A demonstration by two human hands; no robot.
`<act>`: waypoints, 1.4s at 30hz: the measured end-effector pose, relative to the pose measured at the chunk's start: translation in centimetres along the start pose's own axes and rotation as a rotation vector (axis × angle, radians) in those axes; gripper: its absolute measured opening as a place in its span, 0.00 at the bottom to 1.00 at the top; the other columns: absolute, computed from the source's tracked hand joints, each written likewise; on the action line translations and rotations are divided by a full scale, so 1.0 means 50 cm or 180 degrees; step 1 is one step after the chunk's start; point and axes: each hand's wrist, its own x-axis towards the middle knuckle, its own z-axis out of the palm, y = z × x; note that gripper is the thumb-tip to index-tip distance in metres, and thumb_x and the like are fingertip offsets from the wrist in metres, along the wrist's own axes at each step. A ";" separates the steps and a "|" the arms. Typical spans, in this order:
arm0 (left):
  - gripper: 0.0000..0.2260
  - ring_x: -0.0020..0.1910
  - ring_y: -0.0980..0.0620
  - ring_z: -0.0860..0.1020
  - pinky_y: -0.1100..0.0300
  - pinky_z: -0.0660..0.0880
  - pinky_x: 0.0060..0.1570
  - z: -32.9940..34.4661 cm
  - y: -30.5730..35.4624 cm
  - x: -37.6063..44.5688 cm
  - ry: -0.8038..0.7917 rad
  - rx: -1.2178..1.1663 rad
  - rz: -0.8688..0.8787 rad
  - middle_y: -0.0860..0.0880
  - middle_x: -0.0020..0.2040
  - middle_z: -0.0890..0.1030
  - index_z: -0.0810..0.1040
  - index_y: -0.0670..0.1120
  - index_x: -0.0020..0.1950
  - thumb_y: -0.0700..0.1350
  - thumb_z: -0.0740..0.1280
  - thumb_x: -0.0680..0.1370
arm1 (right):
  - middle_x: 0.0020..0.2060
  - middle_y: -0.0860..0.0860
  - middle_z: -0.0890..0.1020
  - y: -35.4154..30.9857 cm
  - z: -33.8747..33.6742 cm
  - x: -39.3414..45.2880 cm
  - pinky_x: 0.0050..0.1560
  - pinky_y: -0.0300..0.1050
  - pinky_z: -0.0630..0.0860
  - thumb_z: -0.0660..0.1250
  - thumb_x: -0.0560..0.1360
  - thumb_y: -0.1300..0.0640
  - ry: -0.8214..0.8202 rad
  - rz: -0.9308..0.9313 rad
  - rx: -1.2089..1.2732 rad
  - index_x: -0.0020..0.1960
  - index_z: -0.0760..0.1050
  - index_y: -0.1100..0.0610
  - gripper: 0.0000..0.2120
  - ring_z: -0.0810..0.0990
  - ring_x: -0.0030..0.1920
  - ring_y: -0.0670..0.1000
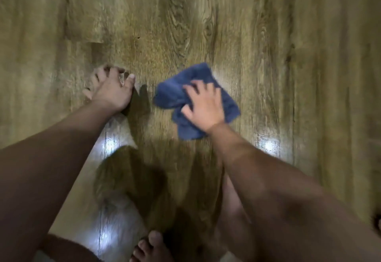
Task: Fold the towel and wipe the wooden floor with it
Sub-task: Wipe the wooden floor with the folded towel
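Left hand (111, 92) was planted on the wooden floor (206, 24), fingers (129, 80) spread and bent at the tips, propped on the boards, holding nothing. A dark shadow lay just right of it. Right of that, the blue towel (171, 96) sat bunched and roughly folded on the floor, well apart from the left hand. Right hand (204, 107) pressed down on the towel's middle, fingers splayed and mostly straight across the cloth, thumb toward the near edge; cloth showed past the palm on all sides. Bright glare patches lay on the boards near both forearms. Bare toes (152, 245) showed at the bottom edge, centre. Frame was somewhat motion-blurred.
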 end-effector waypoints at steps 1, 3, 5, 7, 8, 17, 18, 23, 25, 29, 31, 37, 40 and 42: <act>0.22 0.79 0.43 0.52 0.32 0.49 0.70 -0.001 0.015 0.004 0.0098 -0.0075 0.0042 0.46 0.78 0.58 0.70 0.53 0.69 0.64 0.56 0.80 | 0.65 0.56 0.72 0.071 -0.015 0.005 0.58 0.59 0.67 0.62 0.72 0.45 0.0071 0.0520 0.0036 0.68 0.70 0.51 0.26 0.71 0.59 0.62; 0.22 0.79 0.45 0.50 0.30 0.50 0.70 0.005 0.045 0.008 0.0250 -0.0230 0.0050 0.47 0.79 0.56 0.70 0.53 0.70 0.62 0.57 0.80 | 0.63 0.59 0.71 0.196 -0.038 0.002 0.59 0.61 0.68 0.62 0.74 0.45 0.0308 0.1626 0.0138 0.66 0.69 0.54 0.24 0.70 0.60 0.63; 0.21 0.80 0.45 0.48 0.28 0.49 0.70 0.019 0.063 0.003 0.0086 -0.0221 0.0070 0.48 0.80 0.54 0.70 0.54 0.70 0.62 0.58 0.81 | 0.66 0.60 0.70 0.285 -0.048 -0.018 0.63 0.61 0.66 0.62 0.75 0.45 0.0529 0.2806 0.0307 0.67 0.68 0.56 0.24 0.68 0.64 0.65; 0.21 0.80 0.44 0.45 0.28 0.46 0.70 0.028 0.062 -0.006 -0.0335 0.0013 0.0170 0.49 0.81 0.53 0.69 0.56 0.71 0.63 0.58 0.81 | 0.70 0.60 0.67 0.330 -0.048 -0.038 0.66 0.61 0.64 0.61 0.76 0.45 0.0680 0.3766 0.0519 0.70 0.65 0.55 0.25 0.65 0.68 0.65; 0.22 0.80 0.43 0.45 0.30 0.46 0.70 0.028 0.056 -0.007 -0.0472 0.0143 0.0252 0.49 0.81 0.53 0.69 0.57 0.71 0.64 0.58 0.81 | 0.72 0.59 0.65 0.337 -0.046 -0.042 0.66 0.61 0.63 0.61 0.77 0.46 0.0720 0.4030 0.0605 0.72 0.64 0.54 0.26 0.64 0.69 0.64; 0.26 0.74 0.40 0.65 0.42 0.61 0.74 -0.025 -0.009 0.041 -0.0827 -0.0723 0.0377 0.44 0.74 0.69 0.73 0.48 0.71 0.64 0.55 0.82 | 0.65 0.59 0.71 0.101 -0.023 0.042 0.61 0.63 0.65 0.64 0.74 0.47 0.0814 0.3418 0.0400 0.69 0.68 0.53 0.25 0.69 0.64 0.63; 0.26 0.73 0.41 0.67 0.43 0.63 0.74 -0.027 -0.015 0.037 -0.0857 -0.0977 0.0303 0.45 0.74 0.70 0.73 0.49 0.72 0.64 0.55 0.82 | 0.64 0.58 0.72 0.045 -0.016 0.049 0.60 0.63 0.66 0.65 0.74 0.45 0.0737 0.3023 0.0294 0.68 0.69 0.52 0.25 0.70 0.63 0.63; 0.15 0.60 0.39 0.78 0.59 0.72 0.51 -0.036 -0.027 0.025 -0.0358 -0.1549 0.0094 0.48 0.49 0.80 0.75 0.51 0.53 0.60 0.58 0.83 | 0.66 0.54 0.74 -0.266 0.043 -0.007 0.59 0.61 0.68 0.67 0.73 0.45 0.0020 0.0511 0.0112 0.71 0.70 0.47 0.26 0.73 0.62 0.59; 0.15 0.56 0.35 0.79 0.49 0.74 0.52 -0.035 -0.037 0.021 -0.0194 -0.1419 0.0095 0.39 0.51 0.81 0.75 0.49 0.52 0.60 0.58 0.83 | 0.64 0.51 0.74 -0.350 0.064 -0.066 0.57 0.57 0.67 0.67 0.72 0.42 -0.0293 -0.0510 0.0045 0.69 0.71 0.45 0.27 0.73 0.60 0.57; 0.20 0.58 0.35 0.77 0.43 0.74 0.59 -0.025 -0.058 0.014 -0.0111 -0.0944 0.0281 0.35 0.55 0.80 0.78 0.41 0.59 0.56 0.58 0.84 | 0.68 0.48 0.69 -0.362 0.079 -0.141 0.58 0.53 0.65 0.61 0.74 0.38 -0.0504 -0.2353 -0.0355 0.71 0.67 0.46 0.27 0.68 0.63 0.55; 0.20 0.64 0.34 0.72 0.39 0.66 0.68 -0.013 -0.058 0.012 -0.0002 -0.0641 0.0269 0.35 0.59 0.75 0.77 0.43 0.63 0.57 0.58 0.84 | 0.68 0.48 0.72 -0.303 0.070 -0.124 0.55 0.50 0.64 0.60 0.74 0.37 -0.0485 -0.2789 -0.0466 0.71 0.69 0.44 0.27 0.70 0.60 0.53; 0.19 0.74 0.40 0.60 0.35 0.50 0.74 0.007 -0.024 -0.014 0.0115 -0.0459 0.0021 0.43 0.69 0.66 0.74 0.52 0.68 0.59 0.56 0.83 | 0.64 0.56 0.75 -0.059 0.004 0.034 0.55 0.57 0.67 0.63 0.72 0.42 -0.0266 -0.1671 -0.0437 0.68 0.73 0.51 0.27 0.73 0.57 0.60; 0.19 0.76 0.44 0.59 0.38 0.51 0.71 0.015 -0.023 -0.032 0.0138 -0.0138 0.0071 0.47 0.72 0.64 0.73 0.54 0.69 0.61 0.56 0.82 | 0.65 0.60 0.71 0.104 -0.038 0.127 0.58 0.63 0.69 0.61 0.73 0.44 0.0003 -0.0403 -0.0371 0.69 0.69 0.54 0.26 0.71 0.61 0.64; 0.21 0.76 0.46 0.58 0.39 0.52 0.70 0.025 -0.035 -0.042 0.0146 0.0097 0.0239 0.47 0.76 0.61 0.69 0.55 0.72 0.62 0.57 0.81 | 0.70 0.60 0.67 0.195 -0.058 0.176 0.62 0.68 0.67 0.60 0.75 0.45 0.0211 0.0904 -0.0232 0.71 0.65 0.54 0.27 0.66 0.68 0.66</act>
